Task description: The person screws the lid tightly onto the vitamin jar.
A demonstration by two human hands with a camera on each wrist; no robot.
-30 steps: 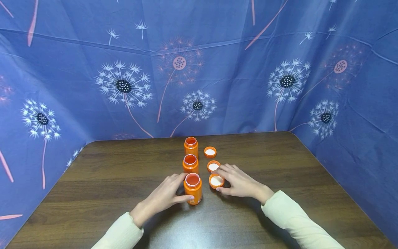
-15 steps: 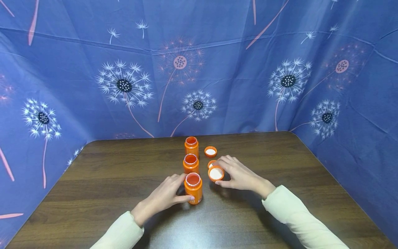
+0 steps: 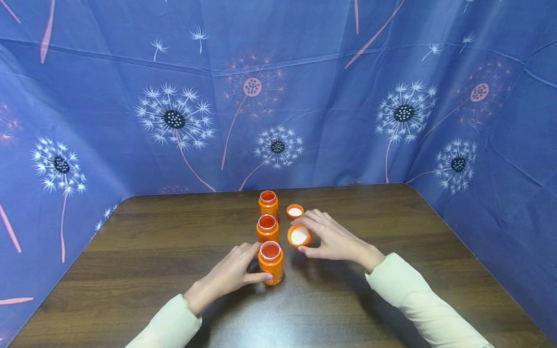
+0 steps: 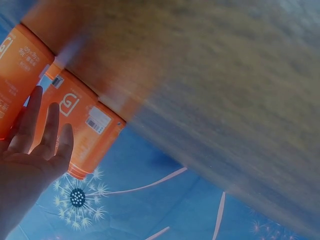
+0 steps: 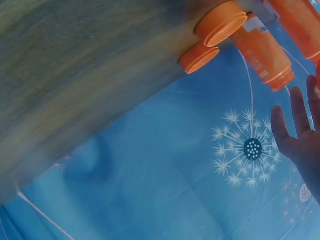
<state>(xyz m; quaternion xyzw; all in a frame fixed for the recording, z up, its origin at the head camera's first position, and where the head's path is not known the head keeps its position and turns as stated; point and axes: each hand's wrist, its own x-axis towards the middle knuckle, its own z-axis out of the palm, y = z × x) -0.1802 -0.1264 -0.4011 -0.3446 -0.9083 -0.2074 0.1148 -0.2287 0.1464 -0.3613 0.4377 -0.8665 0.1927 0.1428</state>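
My left hand (image 3: 230, 273) grips the nearest orange jar (image 3: 271, 266), thumb at its front and fingers behind. This jar stands upright and uncapped, its mouth up. In my right hand (image 3: 332, 237), an orange screw lid (image 3: 299, 236) with a white inside is pinched between thumb and fingers, raised off the table, its inside facing up. It hides the middle lid in the head view; the right wrist view shows that lid (image 5: 220, 22) on the table. Two more uncapped jars, a middle one (image 3: 267, 229) and a far one (image 3: 268, 205), stand in line behind the gripped jar.
A far lid (image 3: 295, 211) lies inside up beside the far jar. All this is on a dark wooden table (image 3: 174, 227). A blue cloth (image 3: 322, 121) printed with dandelions hangs around its back and sides.
My right hand has picked up the nearest lid and moved it away from me, over the middle lid. The left hand keeps its hold on the nearest jar.
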